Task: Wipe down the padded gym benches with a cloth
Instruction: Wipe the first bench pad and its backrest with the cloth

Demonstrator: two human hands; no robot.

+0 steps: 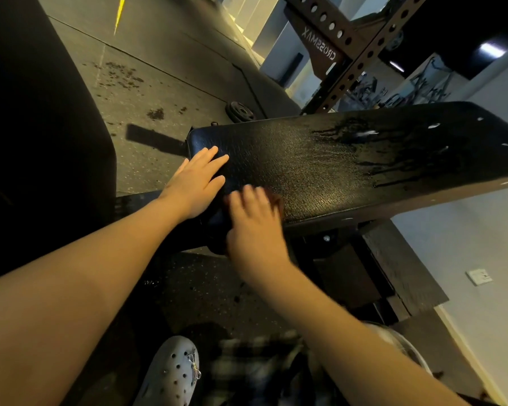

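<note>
A black padded bench (320,159) stretches from the middle of the view to the right edge, with wet streaks and droplets on its far right part. My left hand (195,186) rests flat on the near left end of the pad, fingers straight. My right hand (255,224) is blurred at the pad's near edge and presses a dark reddish cloth (276,199) against it. Only a small corner of the cloth shows past the fingers.
A perforated steel rack upright (352,54) stands behind the bench. A weight plate (241,111) lies on the speckled rubber floor beyond the bench's left end. A white wall with a socket (478,276) is at the right. My grey clog (173,373) is at the bottom.
</note>
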